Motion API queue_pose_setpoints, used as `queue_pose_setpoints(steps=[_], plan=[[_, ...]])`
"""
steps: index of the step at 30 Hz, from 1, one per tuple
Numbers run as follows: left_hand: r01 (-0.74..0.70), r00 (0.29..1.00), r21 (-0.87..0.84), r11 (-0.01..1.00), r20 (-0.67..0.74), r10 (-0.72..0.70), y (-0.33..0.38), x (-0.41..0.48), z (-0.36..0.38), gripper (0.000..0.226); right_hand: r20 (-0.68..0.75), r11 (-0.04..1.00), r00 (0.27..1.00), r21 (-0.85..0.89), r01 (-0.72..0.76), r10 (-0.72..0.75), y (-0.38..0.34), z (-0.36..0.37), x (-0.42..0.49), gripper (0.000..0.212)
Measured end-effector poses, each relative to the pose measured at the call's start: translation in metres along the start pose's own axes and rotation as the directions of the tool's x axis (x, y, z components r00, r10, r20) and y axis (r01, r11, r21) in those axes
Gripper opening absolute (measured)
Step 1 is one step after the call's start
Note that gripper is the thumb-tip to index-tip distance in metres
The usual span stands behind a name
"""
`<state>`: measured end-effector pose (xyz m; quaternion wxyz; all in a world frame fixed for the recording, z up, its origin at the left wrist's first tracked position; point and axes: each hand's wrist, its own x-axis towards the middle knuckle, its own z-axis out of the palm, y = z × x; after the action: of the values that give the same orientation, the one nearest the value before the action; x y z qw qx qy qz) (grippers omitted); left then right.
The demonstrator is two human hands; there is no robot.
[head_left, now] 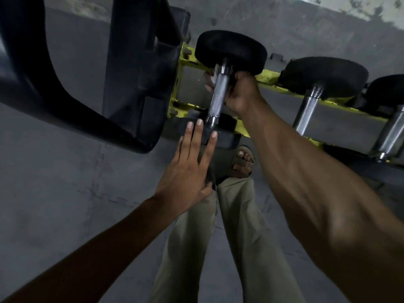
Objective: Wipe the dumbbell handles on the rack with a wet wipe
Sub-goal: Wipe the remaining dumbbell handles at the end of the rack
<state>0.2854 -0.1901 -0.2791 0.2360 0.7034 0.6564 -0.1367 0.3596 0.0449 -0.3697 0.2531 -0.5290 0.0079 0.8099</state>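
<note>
Obs.: person stands over the yellow-painted metal rack (270, 75). Right hand (240, 92) is wrapped from the right side round the knurled steel handle (218, 95) of the leftmost black-headed dumbbell. A scrap of white wet wipe (213, 75) shows by its fingertips at the far left of the bar, so the wipe appears pinned between fingers and steel, close to the far head. Left hand (188, 171) lies flat, fingers straight and spread, tips resting on the near black rubber head (225, 138); it holds nothing and is apparently steadying. Judged step: wiping this handle at its far end; the near stretch of bar is uncovered. Next move likely calls for drawing the wipe toward the near collar with a twist to reach the underside, then shifting right to the second steel handle (306, 112) and third steel handle (391, 133), neither touched by a hand
</note>
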Motion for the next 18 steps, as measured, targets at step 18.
queue_pose_setpoints(steps=[18], plan=[[-0.059,0.998,-0.051,0.997,0.011,0.060,-0.008,-0.001,-0.007,0.109,-0.106,0.525,0.641,-0.680,0.511,-0.760,0.037,-0.015,-0.034,0.010]])
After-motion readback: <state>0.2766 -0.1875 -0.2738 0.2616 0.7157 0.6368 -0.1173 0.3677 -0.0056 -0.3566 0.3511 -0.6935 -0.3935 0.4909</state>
